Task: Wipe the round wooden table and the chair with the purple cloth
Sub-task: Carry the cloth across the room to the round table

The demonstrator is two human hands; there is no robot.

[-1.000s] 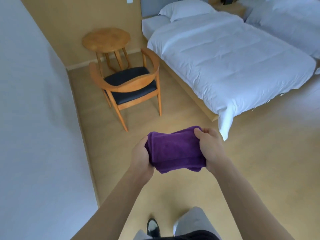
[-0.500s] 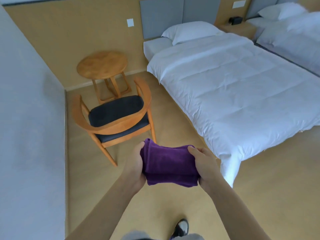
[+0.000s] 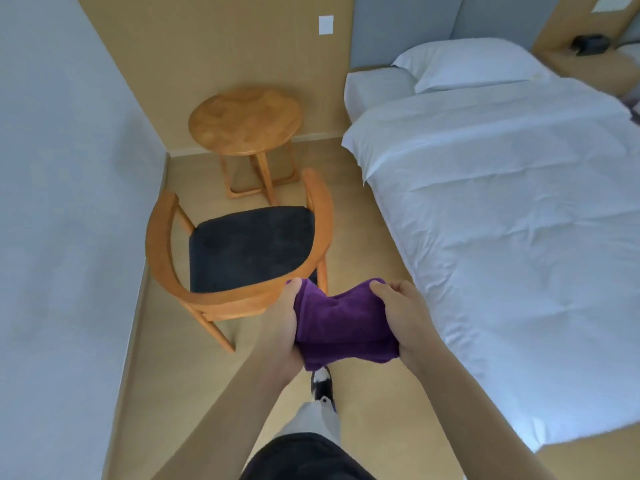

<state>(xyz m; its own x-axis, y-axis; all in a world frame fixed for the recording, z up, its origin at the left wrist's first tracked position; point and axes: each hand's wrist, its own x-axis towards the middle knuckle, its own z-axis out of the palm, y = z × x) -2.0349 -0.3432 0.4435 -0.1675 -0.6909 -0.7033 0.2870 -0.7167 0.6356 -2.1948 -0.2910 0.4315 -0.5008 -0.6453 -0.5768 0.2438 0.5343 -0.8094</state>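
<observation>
Now the chair (image 3: 242, 251) lay much nearer, just beyond the purple cloth (image 3: 341, 329). Both the left hand (image 3: 282, 327) and right hand (image 3: 403, 318) still gripped the cloth's ends. Beyond the chair stood the round table (image 3: 244, 121).

- Tan floor (image 3: 363, 209) beneath a white bed (image 3: 502, 209).
- Grey headboard panel (image 3: 405, 26) behind the bed's pillow (image 3: 471, 65).
- Pale wall (image 3: 62, 202) far left of the bed.
- Wooden nightstand (image 3: 588, 64) right of the pillow.

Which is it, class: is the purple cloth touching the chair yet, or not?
Cannot tell. In the head view the cloth, gripped by the left hand and right hand, overlaps the chair backrest; one view cannot separate contact from overlap.
</observation>
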